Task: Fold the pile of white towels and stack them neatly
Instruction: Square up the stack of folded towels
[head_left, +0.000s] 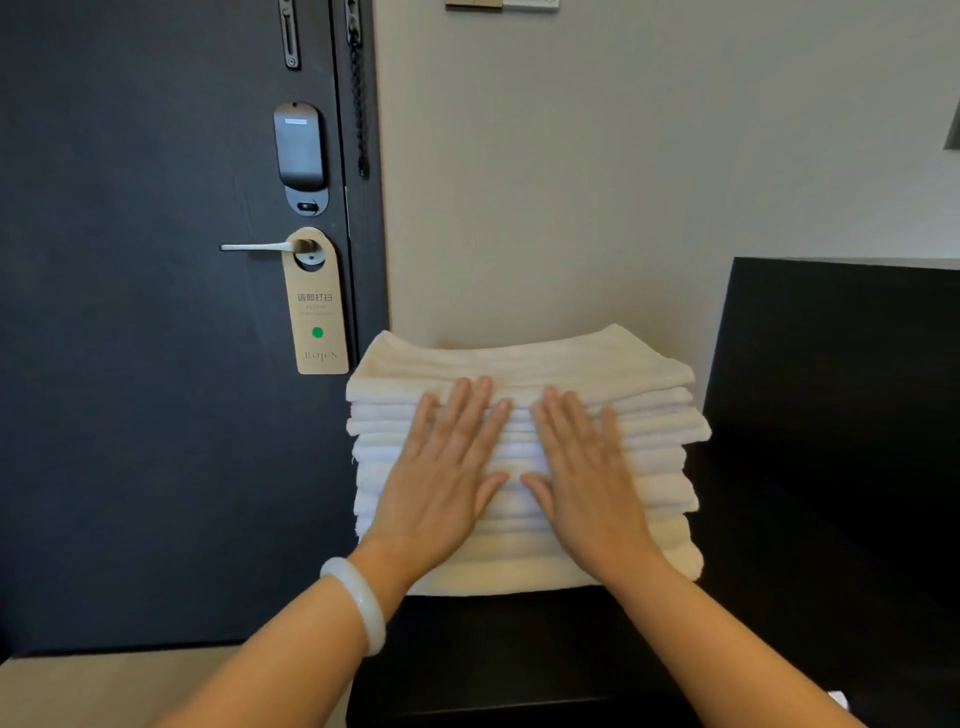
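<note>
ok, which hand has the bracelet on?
The left hand: a milky white round bangle sits on its wrist. The right hand wears nothing.

Hotel room: door hanger (315, 306), keycard lock (300, 156).

I work from a single view, the head camera, worn on the person and facing forward and down. It sits close: both forearms reach in from the bottom edge, and the left hand (447, 467) and right hand (587, 467) lie near mid-frame against the stack of towels (519, 358). The wide lens takes in the dark door (130, 415) on the left, the pale wall (571, 182) straight ahead and the black surface (519, 649) below. The downward tilt seems mild, though the lens bends the edges too much for me to be sure.
</note>
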